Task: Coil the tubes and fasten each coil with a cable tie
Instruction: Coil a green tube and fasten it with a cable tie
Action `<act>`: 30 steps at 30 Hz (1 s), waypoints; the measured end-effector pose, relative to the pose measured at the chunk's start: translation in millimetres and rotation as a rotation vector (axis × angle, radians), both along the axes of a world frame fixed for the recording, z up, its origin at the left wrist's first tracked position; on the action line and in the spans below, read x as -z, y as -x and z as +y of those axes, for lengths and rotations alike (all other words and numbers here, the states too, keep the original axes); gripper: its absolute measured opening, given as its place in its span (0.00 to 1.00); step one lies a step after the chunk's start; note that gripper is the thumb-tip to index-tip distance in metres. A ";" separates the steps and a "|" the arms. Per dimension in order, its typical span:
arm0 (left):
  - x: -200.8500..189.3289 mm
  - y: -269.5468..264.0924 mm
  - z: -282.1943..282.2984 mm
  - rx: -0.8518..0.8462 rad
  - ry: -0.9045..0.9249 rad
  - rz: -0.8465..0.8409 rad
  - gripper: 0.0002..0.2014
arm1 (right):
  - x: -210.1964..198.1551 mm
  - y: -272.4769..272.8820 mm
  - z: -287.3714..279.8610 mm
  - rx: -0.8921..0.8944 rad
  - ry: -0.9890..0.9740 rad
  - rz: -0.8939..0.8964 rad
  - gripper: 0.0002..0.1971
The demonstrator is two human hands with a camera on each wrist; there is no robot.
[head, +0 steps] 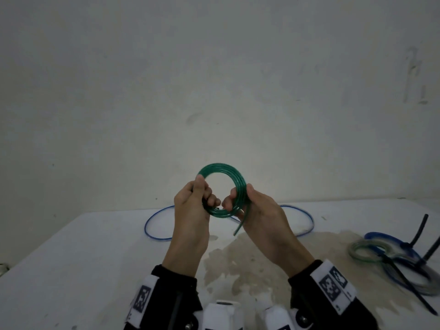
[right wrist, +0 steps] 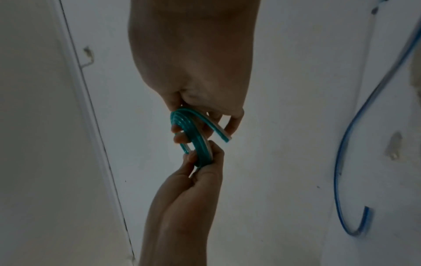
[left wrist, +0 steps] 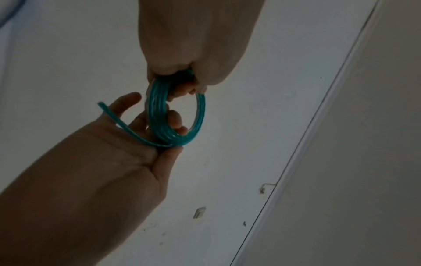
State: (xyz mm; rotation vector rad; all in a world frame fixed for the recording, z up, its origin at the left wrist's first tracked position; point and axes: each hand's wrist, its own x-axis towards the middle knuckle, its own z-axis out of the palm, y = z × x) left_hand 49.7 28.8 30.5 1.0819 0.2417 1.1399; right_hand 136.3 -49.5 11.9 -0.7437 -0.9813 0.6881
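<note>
From the head view, the left hand (head: 192, 206) and right hand (head: 259, 210) both grip the green tube coil (head: 222, 190) above the table (head: 95, 246) (one end dangling free). Left wrist view: fingers (left wrist: 175, 117) hooked through the coil. Right wrist view: loose blue tube (right wrist: 341, 162) lying beyond.

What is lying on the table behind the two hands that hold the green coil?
A loose blue tube lies on the table there, uncoiled. The left hand and right hand, both gripping the green coil, cover its middle.
</note>
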 end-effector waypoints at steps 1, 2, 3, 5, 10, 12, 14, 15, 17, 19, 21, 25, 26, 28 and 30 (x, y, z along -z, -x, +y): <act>-1.0 1.8 1.2 0.064 0.020 -0.021 0.16 | -1.0 -0.5 0.2 0.014 -0.004 -0.004 0.19; -2.0 4.2 2.5 0.136 0.022 -0.024 0.16 | -2.5 -2.0 0.0 0.036 -0.012 -0.002 0.18; -2.9 7.2 4.2 0.208 0.006 -0.007 0.15 | -4.2 -4.9 -1.2 0.059 -0.019 -0.002 0.17; -5.3 14.3 8.4 0.341 -0.078 0.073 0.15 | -7.8 -13.7 -5.5 0.085 -0.004 -0.031 0.16; -11.0 28.4 12.3 0.371 -0.341 0.255 0.13 | -10.6 -26.7 -16.0 0.033 0.102 -0.195 0.16; -10.9 28.2 10.9 0.360 -0.383 0.265 0.10 | -12.0 -26.9 -18.7 0.035 0.137 -0.275 0.16; -10.0 26.3 9.6 0.310 -0.400 0.255 0.11 | -14.6 -26.1 -21.4 0.092 0.158 -0.353 0.18; -9.8 25.0 9.2 0.273 -0.402 0.248 0.11 | -15.8 -24.8 -22.0 0.146 0.156 -0.407 0.18; -10.0 22.4 8.3 0.201 -0.408 0.237 0.12 | -16.9 -22.1 -20.2 0.300 0.114 -0.547 0.16; -10.0 20.9 7.7 0.155 -0.415 0.228 0.13 | -14.5 -20.8 -15.6 0.436 0.064 -0.674 0.13; -9.9 21.6 7.6 0.138 -0.424 0.228 0.12 | -11.9 -21.4 -13.0 0.498 0.061 -0.762 0.10; -7.3 24.3 10.7 0.108 -0.514 0.306 0.08 | -18.8 -22.6 -21.2 0.341 0.121 -0.624 0.11; -6.7 24.5 11.4 0.096 -0.536 0.321 0.08 | -21.3 -22.3 -24.1 0.291 0.133 -0.583 0.12; -6.3 24.4 12.4 0.069 -0.554 0.335 0.08 | -22.7 -21.2 -26.9 0.244 0.159 -0.554 0.15; -7.0 24.2 12.0 0.059 -0.552 0.327 0.09 | -21.2 -20.1 -26.8 0.220 0.158 -0.517 0.19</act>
